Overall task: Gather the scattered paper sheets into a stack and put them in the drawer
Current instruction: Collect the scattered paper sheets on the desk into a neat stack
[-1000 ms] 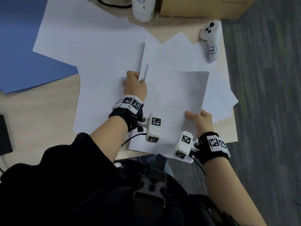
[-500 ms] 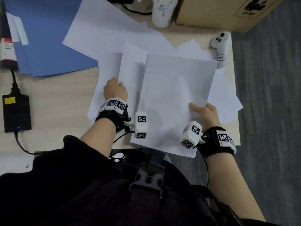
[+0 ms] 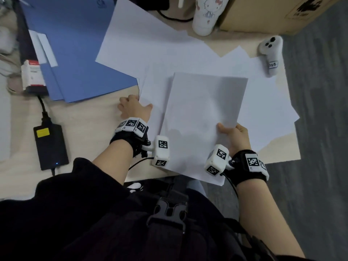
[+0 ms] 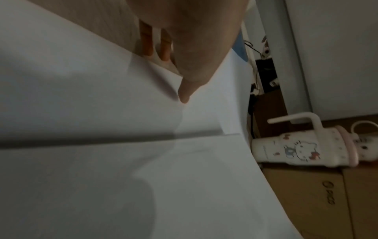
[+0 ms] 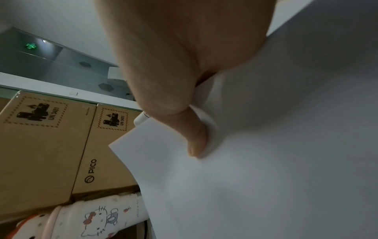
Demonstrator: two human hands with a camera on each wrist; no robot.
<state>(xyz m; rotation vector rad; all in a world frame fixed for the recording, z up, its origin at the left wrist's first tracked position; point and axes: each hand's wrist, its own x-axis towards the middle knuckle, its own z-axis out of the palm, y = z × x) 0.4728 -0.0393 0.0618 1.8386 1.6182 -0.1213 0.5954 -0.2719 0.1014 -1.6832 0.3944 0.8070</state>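
Pinching stacked sheets (image 3: 205,117) – right hand (image 3: 235,136); left hand (image 3: 133,108) grips another sheet (image 3: 152,95)

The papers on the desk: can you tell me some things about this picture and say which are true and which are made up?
1. The right hand holds a paper stack by its near right edge. True.
2. The left hand is holding the cup. False: it pinches the corner of a loose sheet; the cup stands untouched at the far edge.
3. All the papers are already in one neat stack. False: several sheets lie spread over the desk.
4. A blue folder lies left of the papers. True.
5. A white controller rests near the desk's far right corner. True.
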